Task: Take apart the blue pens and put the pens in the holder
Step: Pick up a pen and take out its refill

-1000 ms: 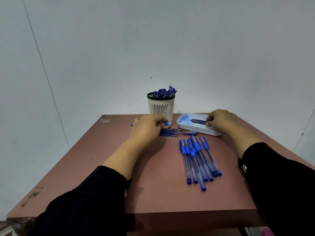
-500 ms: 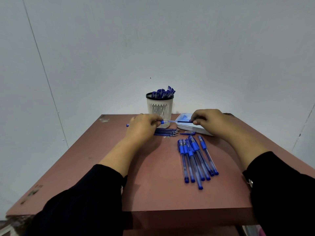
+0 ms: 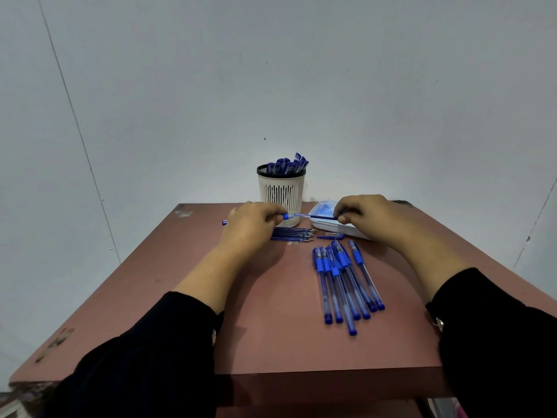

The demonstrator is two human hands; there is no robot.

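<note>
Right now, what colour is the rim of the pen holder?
Black, above a cream slotted body; the holder's rim shows best in the head view.

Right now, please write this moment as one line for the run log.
step: pulling pen apart | left hand: grips pen | right hand: pinches its other end | holder: partly filled | loose pens: on table

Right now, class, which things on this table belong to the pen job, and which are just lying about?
Part of the job:
- pen held between left hand and right hand
- row of whole blue pens
- refills
- holder
- white tray

Just lying about:
- small metal bits, too small to identify
</note>
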